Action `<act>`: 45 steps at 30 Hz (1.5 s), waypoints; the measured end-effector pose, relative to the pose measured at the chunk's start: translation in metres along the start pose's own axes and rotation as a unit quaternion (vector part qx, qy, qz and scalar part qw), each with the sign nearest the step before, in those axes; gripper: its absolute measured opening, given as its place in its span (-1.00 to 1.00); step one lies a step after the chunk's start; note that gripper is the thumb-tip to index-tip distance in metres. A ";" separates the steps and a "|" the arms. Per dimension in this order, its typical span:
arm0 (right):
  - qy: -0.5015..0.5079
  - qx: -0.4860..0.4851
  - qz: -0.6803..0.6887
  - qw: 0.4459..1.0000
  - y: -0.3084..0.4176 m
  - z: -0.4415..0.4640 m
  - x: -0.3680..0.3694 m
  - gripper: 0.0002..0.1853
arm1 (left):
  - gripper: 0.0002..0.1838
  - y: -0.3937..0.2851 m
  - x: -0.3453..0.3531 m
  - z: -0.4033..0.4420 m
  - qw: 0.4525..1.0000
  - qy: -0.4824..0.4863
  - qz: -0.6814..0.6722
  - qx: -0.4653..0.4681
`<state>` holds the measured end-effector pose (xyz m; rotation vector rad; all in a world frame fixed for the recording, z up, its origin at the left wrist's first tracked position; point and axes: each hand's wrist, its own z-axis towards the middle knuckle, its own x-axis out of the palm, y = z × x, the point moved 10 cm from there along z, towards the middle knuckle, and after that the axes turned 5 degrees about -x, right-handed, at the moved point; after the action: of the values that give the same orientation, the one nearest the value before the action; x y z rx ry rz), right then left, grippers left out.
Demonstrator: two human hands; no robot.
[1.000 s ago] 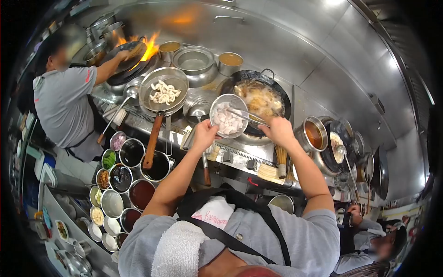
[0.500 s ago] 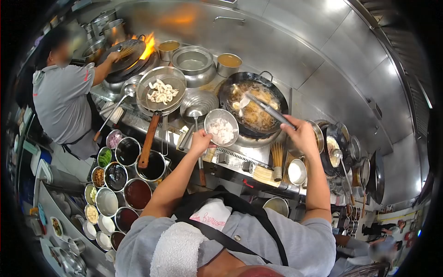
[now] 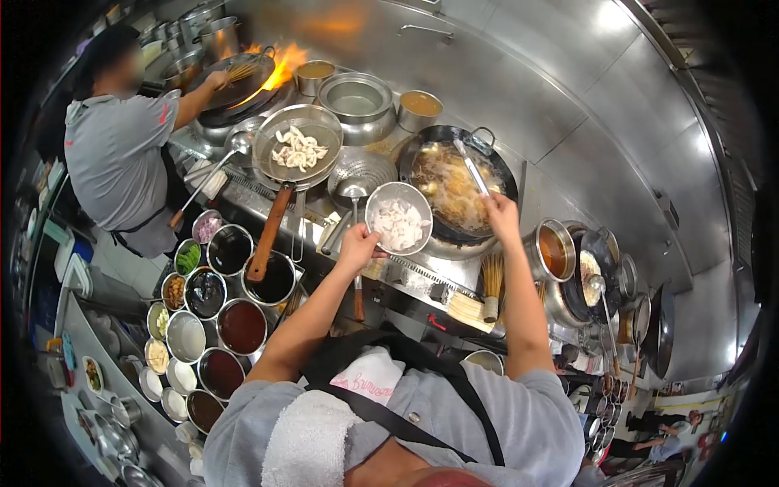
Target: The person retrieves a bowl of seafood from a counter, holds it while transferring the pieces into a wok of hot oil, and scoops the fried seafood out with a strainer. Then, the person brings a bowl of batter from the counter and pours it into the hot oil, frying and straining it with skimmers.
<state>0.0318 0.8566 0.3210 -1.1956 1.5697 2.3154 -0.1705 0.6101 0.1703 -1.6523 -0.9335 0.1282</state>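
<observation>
My left hand (image 3: 359, 246) grips the near-left rim of a metal bowl (image 3: 375, 199), which holds pale, whitish coated pieces (image 3: 400, 223). The bowl is tilted slightly towards me, just left of the wok. My right hand (image 3: 501, 213) is closed round metal tongs (image 3: 473, 169). Their tips reach over the black wok (image 3: 509, 180), where pale golden pieces fry in bubbling oil (image 3: 454, 191). Whether the tongs' tips hold anything, I cannot tell. Behind the bowl lies a perforated ladle (image 3: 357, 172).
Left of the bowl, a wire strainer (image 3: 268, 146) holds white strips. Flames (image 3: 284, 65) rise by a co-worker (image 3: 122, 162) at another wok. Sauce pots (image 3: 242, 325) stand at lower left. A bamboo brush (image 3: 492, 284) and a pot of reddish-brown liquid (image 3: 554, 252) are at right.
My right hand has moved left and nearer the wok's rim, and the tongs now point towards the wok's far side. The pale piece at their tips no longer shows. The view has shifted slightly.
</observation>
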 end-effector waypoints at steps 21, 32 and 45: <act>0.073 -0.102 -0.223 0.967 0.118 -0.078 -0.032 -0.58 | -0.89 0.033 -0.018 0.021 0.999 -0.017 0.034 -0.029; 0.065 0.068 0.025 0.995 -0.031 0.030 0.028 -0.53 | -0.89 0.003 -0.009 0.007 1.000 -0.022 -0.010 0.018; 0.193 -0.122 -0.321 0.919 0.076 -0.091 0.032 -0.58 | -0.90 -0.013 -0.001 0.022 0.998 -0.009 -0.014 0.060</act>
<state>0.0233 0.7360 0.3425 -1.9590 0.7648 1.9322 -0.1899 0.6267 0.1740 -1.5289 -0.9449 0.1766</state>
